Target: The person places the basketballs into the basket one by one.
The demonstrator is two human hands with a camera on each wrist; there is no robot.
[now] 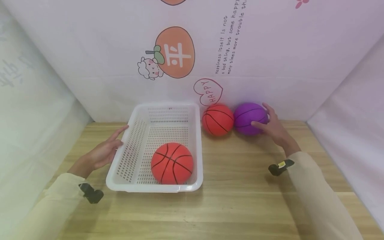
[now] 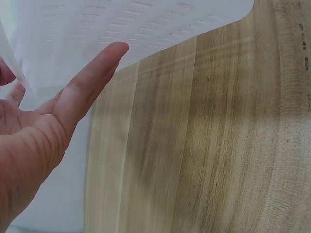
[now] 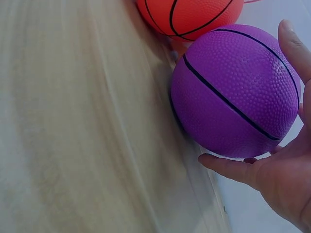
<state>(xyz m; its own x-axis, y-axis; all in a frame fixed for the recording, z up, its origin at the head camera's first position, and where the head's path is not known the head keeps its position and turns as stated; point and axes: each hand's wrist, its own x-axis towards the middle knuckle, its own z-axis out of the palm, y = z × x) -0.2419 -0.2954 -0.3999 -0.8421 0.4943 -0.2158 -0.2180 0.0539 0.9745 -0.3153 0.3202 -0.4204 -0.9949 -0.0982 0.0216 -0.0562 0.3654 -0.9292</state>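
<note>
My left hand (image 1: 105,151) is at the left rim of a white perforated plastic basket (image 1: 199,153), touching it with fairly straight fingers. In the left wrist view, extended fingers (image 2: 80,90) reach along the basket's outer wall. A red toy basketball (image 1: 172,164) sits inside, near the basket's front right corner. My right hand (image 1: 274,130) spreads around the right side of a purple toy basketball (image 1: 249,118). The right wrist view shows its fingers straight beside the purple ball, one fingertip just off the surface. Another red basketball (image 1: 218,120) stands between the purple ball and the basket.
Everything stands on a wood-grain tabletop (image 1: 234,200). A printed white cloth (image 1: 270,60) rises right behind the balls and the basket, and white cloth panels close off the left and right sides.
</note>
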